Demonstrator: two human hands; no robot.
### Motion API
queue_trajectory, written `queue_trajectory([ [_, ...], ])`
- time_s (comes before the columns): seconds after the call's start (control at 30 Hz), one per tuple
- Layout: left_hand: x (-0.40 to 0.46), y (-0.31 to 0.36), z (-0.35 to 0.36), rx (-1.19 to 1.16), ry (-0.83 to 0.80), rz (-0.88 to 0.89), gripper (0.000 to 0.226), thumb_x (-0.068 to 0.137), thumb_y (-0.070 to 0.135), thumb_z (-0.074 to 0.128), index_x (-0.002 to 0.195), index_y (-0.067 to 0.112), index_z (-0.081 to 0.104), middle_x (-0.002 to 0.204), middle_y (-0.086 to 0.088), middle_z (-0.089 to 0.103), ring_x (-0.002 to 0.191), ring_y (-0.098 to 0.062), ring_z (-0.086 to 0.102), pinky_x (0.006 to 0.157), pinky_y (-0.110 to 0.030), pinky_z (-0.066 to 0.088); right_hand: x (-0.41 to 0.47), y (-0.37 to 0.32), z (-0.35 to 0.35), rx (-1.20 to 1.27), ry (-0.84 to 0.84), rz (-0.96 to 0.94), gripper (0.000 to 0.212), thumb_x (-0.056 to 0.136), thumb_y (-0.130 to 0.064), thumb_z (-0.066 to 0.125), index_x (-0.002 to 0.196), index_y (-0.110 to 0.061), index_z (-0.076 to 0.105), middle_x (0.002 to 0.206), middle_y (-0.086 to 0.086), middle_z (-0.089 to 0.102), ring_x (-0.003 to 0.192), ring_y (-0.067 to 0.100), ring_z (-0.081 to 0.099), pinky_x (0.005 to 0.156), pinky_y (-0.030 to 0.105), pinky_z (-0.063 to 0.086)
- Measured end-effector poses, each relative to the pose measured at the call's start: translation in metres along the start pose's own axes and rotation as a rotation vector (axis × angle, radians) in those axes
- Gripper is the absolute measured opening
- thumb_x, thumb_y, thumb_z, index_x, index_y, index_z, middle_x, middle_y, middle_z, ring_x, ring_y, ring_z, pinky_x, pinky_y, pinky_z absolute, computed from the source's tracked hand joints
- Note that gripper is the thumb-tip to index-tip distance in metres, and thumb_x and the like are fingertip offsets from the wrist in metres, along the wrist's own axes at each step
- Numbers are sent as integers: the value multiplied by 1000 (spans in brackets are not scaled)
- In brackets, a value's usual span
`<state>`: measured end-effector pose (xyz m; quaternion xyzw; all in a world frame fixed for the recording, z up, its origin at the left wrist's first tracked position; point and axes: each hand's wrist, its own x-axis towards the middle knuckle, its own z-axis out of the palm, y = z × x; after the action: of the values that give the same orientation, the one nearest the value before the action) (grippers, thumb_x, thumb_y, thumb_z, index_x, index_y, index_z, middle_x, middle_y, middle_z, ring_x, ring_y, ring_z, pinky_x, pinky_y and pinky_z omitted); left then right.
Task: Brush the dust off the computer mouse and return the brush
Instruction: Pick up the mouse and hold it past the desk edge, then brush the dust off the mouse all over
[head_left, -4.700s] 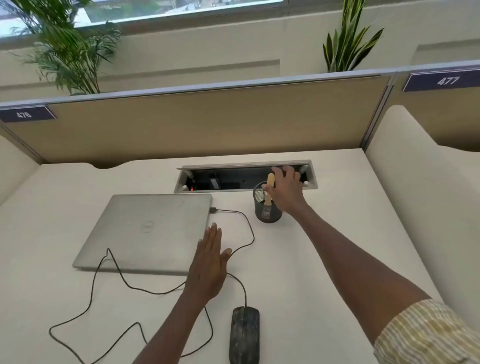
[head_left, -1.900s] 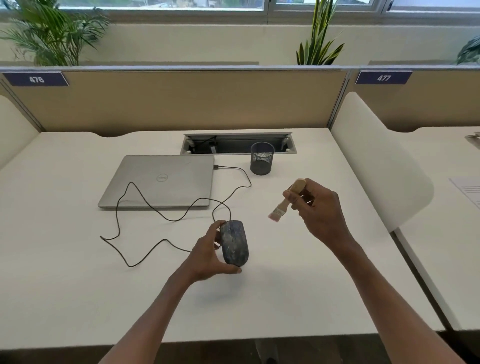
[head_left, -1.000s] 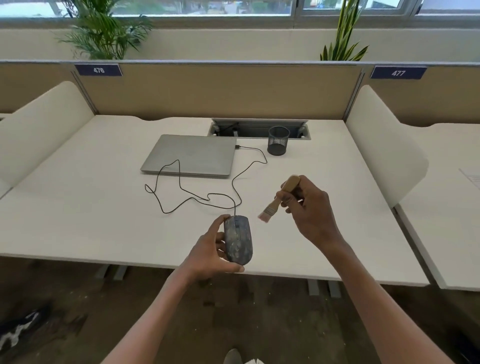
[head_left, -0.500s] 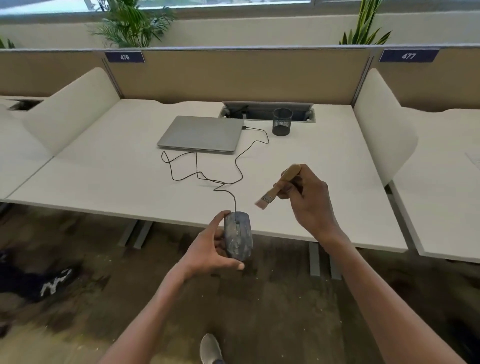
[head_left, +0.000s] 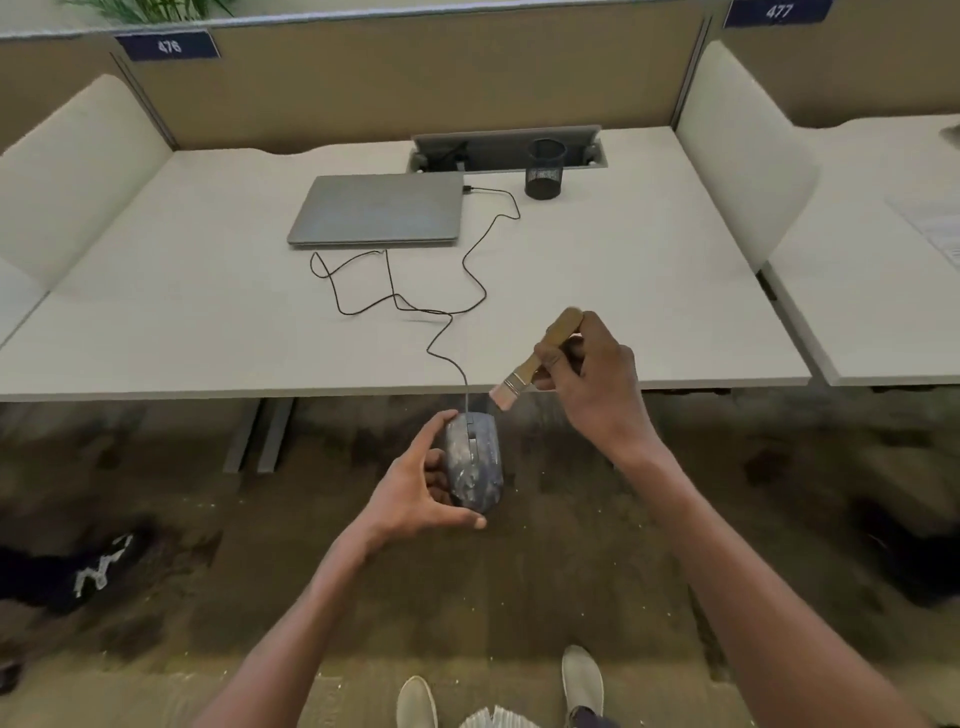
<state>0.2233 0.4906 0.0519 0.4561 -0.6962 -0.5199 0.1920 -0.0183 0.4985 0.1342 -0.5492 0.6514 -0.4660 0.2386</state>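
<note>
mouse (head_left: 475, 460) in left hand (head_left: 415, 493), brush (head_left: 540, 358) above

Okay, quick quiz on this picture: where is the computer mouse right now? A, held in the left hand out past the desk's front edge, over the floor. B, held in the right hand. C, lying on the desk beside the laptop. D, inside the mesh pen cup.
A: the left hand grips the mouse out past the desk edge, over the floor, while the right hand holds the brush.

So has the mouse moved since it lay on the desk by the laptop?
Yes. The mouse has come toward the person, off the desk past its front edge, held over the floor in the left hand.
</note>
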Motion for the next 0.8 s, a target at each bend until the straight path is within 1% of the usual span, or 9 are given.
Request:
queue_trajectory([
  [0.13, -9, -14, -4, 3, -22, -15, 121, 53, 23, 99, 135, 68, 22, 129, -1, 60, 110, -18, 68, 90, -33, 61, -16, 2, 23, 8, -20, 45, 18, 99, -16, 66, 111, -17, 52, 90, -8, 72, 78, 3, 76, 71, 25, 64],
  [0.23, -12, -23, -3, 9, -39, -33, 124, 55, 19, 99, 142, 60, 22, 130, -4, 59, 113, -20, 67, 92, -40, 61, -23, 6, 35, -2, -29, 52, 20, 99, -18, 67, 108, -22, 50, 86, -12, 70, 75, 3, 75, 68, 23, 64],
  [0.33, -10, -29, 0, 18, -48, -53, 126, 57, 15, 98, 151, 47, 21, 130, -7, 59, 114, -23, 66, 94, -45, 59, -22, 9, 44, -8, -25, 59, 22, 99, -18, 67, 108, -22, 48, 86, -7, 70, 73, 0, 75, 64, 20, 62],
  [0.47, -3, -32, 2, 43, -44, -42, 125, 60, 14, 97, 152, 47, 19, 130, -4, 60, 114, -18, 66, 97, -41, 58, -13, 15, 53, -33, -53, 85, 28, 97, -19, 70, 115, -17, 48, 95, 4, 73, 69, 0, 74, 60, 16, 60],
  [0.6, 5, -30, 3, 61, -25, -28, 123, 63, 13, 95, 153, 44, 18, 134, -5, 58, 117, -20, 64, 100, -40, 57, -4, 17, 60, -63, -75, 88, 36, 96, -18, 70, 123, -12, 47, 100, 9, 73, 63, 3, 73, 56, 13, 57],
  [0.7, 10, -28, 1, 66, -17, -23, 122, 64, 13, 94, 153, 43, 17, 135, -6, 57, 121, -20, 62, 102, -42, 55, 4, 18, 61, -60, -71, 72, 35, 97, -16, 69, 122, -15, 45, 100, 11, 73, 68, 7, 74, 58, 15, 59],
  [0.8, 15, -28, 0, 67, -12, -30, 124, 64, 13, 94, 154, 44, 16, 135, -6, 58, 122, -22, 62, 104, -44, 53, 12, 19, 60, -82, -66, 72, 37, 97, -16, 69, 122, -15, 42, 100, 11, 72, 76, 18, 76, 64, 21, 63],
])
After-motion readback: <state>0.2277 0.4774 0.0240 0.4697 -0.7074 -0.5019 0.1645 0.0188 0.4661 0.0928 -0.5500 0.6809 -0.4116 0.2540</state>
